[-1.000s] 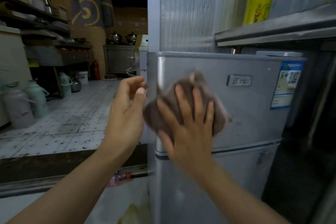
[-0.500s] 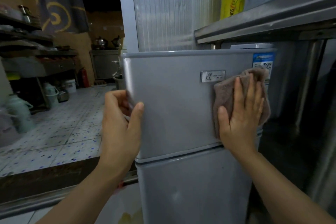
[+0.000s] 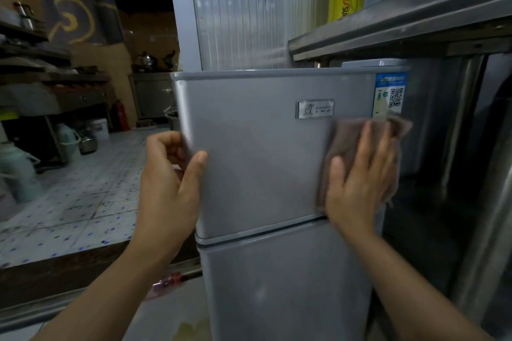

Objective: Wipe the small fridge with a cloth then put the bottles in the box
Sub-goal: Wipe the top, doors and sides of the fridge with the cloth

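At the front of a small silver fridge (image 3: pixel 260 152), seen from the head camera looking forward and down, two bare hands are at work on the upper door. The right hand (image 3: pixel 360 185) lies flat, fingers straight and slightly spread, pressing a brown cloth (image 3: pixel 346 135) against the door's right side, just below a blue label (image 3: pixel 388 93) and right of a small nameplate (image 3: pixel 315 109). The left hand (image 3: pixel 169 177) grips the door's left edge, thumb on the front face, fingers curled round the side.

A second ago the cloth was at the left of this door and the left hand hung free beside it. The cloth has since swept across to the right edge and dropped a little lower, while the left hand has taken hold to steady the fridge. That suggests one pass over the upper door is nearly complete; the lower door (image 3: pixel 285 285) looks unwiped. No bottles or box are visible here.
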Demonstrator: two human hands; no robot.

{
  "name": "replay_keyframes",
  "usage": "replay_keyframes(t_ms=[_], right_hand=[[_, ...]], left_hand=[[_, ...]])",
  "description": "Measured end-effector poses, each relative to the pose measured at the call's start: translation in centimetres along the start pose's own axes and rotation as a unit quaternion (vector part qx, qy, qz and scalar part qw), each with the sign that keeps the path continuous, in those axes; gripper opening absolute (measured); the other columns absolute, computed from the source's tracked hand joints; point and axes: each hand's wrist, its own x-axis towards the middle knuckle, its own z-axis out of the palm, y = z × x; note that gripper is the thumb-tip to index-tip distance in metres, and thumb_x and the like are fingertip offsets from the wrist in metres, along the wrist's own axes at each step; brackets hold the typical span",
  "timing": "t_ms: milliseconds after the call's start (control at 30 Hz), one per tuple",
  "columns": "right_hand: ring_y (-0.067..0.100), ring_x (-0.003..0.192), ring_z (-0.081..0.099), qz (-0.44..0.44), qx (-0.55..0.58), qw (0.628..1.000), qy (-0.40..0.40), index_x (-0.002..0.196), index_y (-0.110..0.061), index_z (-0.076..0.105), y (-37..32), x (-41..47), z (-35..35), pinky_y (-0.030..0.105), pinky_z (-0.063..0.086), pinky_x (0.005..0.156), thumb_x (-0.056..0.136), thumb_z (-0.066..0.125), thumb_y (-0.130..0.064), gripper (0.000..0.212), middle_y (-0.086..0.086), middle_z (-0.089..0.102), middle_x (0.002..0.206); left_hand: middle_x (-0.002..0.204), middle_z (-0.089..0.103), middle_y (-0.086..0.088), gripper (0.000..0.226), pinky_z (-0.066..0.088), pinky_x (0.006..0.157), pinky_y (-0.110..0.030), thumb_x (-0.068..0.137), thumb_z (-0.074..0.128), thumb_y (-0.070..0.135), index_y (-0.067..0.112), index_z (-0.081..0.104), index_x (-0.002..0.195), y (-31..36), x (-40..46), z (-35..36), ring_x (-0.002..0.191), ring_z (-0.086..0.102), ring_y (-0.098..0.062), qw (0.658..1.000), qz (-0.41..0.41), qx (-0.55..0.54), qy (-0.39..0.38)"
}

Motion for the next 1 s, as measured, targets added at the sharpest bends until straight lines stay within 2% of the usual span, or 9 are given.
replay_keyframes(t_ms=[200, 300, 433, 500, 667, 733, 800, 900, 1000], right_hand=[[0.033, 0.133, 0.032, 0.059, 0.105, 0.993, 0.001, 0.150, -0.037, 0.000, 3.1, 5.8, -1.3, 0.045, 0.031, 0.100, 0.090, 0.026, -0.056, 0.068, 0.011, 0.014, 0.153], [0.033, 0.122, 0.041, 0.076, 0.099, 0.992, -0.005, 0.150, -0.035, 0.000, 3.6, 4.7, -1.1, 0.036, 0.032, 0.091, 0.088, 0.024, -0.058, 0.070, 0.014, 0.024, 0.145], [0.034, 0.111, 0.048, 0.089, 0.067, 0.994, -0.006, 0.150, -0.035, -0.002, 4.6, 3.4, -0.9, 0.033, 0.032, 0.083, 0.087, 0.019, -0.062, 0.072, 0.016, 0.032, 0.136], [0.034, 0.107, 0.049, 0.080, 0.054, 0.995, 0.010, 0.150, -0.035, -0.001, 4.6, 2.9, -0.9, 0.033, 0.031, 0.082, 0.086, 0.017, -0.065, 0.073, 0.017, 0.035, 0.131], [0.032, 0.112, 0.046, 0.067, 0.059, 0.995, 0.035, 0.151, -0.031, 0.003, 4.4, 2.1, -0.8, 0.033, 0.029, 0.089, 0.085, 0.016, -0.065, 0.076, 0.017, 0.034, 0.134], [0.033, 0.121, 0.042, 0.066, 0.069, 0.995, 0.035, 0.152, -0.026, 0.005, 4.5, 1.1, -0.8, 0.038, 0.031, 0.099, 0.088, 0.020, -0.057, 0.072, 0.018, 0.031, 0.140], [0.035, 0.131, 0.034, 0.088, 0.060, 0.994, 0.036, 0.152, -0.020, 0.008, 4.2, -0.7, -0.3, 0.043, 0.025, 0.108, 0.089, 0.020, -0.052, 0.072, 0.020, 0.025, 0.148], [0.044, 0.140, 0.019, 0.121, 0.016, 0.992, 0.039, 0.150, -0.008, 0.015, 1.9, -3.8, 0.8, 0.048, 0.013, 0.115, 0.090, 0.019, -0.050, 0.073, 0.029, 0.015, 0.153], [0.047, 0.142, 0.009, 0.048, -0.020, 0.999, 0.014, 0.148, -0.003, 0.017, -1.9, -7.7, 2.1, 0.055, 0.010, 0.116, 0.093, 0.024, -0.050, 0.072, 0.032, 0.012, 0.152]], left_hand=[[0.084, 0.052, 0.039, 0.020, 0.043, 0.070, -0.006, 0.083, 0.052, 0.041, 0.044, 0.039, 0.099, -0.4, 0.2, 0.1, 0.082, 0.054, 0.012, 1.000, 0.012, -0.016, 0.004], [0.088, 0.054, 0.037, 0.024, 0.046, 0.073, -0.016, 0.082, 0.052, 0.046, 0.043, 0.040, 0.102, -0.6, 0.1, 0.1, 0.084, 0.054, 0.011, 1.000, 0.009, -0.022, 0.007], [0.088, 0.053, 0.035, 0.020, 0.045, 0.072, -0.006, 0.083, 0.051, 0.045, 0.042, 0.041, 0.099, -0.7, 0.2, -0.1, 0.083, 0.052, 0.012, 1.000, 0.029, -0.008, 0.008], [0.089, 0.052, 0.031, 0.020, 0.045, 0.076, -0.011, 0.088, 0.052, 0.038, 0.040, 0.039, 0.103, -0.9, 0.2, -0.5, 0.083, 0.051, 0.011, 0.999, 0.036, 0.007, 0.002], [0.088, 0.051, 0.021, 0.020, 0.044, 0.072, -0.007, 0.093, 0.054, 0.027, 0.041, 0.041, 0.098, -0.7, -0.1, -1.4, 0.081, 0.051, 0.011, 0.998, 0.032, 0.045, 0.009], [0.087, 0.051, 0.015, 0.015, 0.044, 0.071, -0.014, 0.092, 0.054, 0.032, 0.038, 0.041, 0.097, -0.8, -0.9, -1.6, 0.080, 0.050, 0.006, 0.997, 0.022, 0.079, 0.009], [0.088, 0.052, 0.009, 0.012, 0.043, 0.068, -0.024, 0.092, 0.053, 0.033, 0.033, 0.043, 0.098, -1.4, -2.8, -1.6, 0.080, 0.051, -0.003, 0.994, 0.003, 0.112, -0.005], [0.084, 0.050, 0.017, 0.013, 0.039, 0.063, -0.020, 0.091, 0.053, 0.028, 0.027, 0.042, 0.099, -2.3, -5.3, -1.3, 0.077, 0.052, 0.004, 0.992, -0.008, 0.127, -0.013], [0.084, 0.050, 0.017, 0.013, 0.040, 0.063, -0.020, 0.093, 0.051, 0.028, 0.030, 0.039, 0.098, -2.6, -5.6, -0.9, 0.076, 0.051, 0.008, 0.992, -0.024, 0.120, -0.016]])
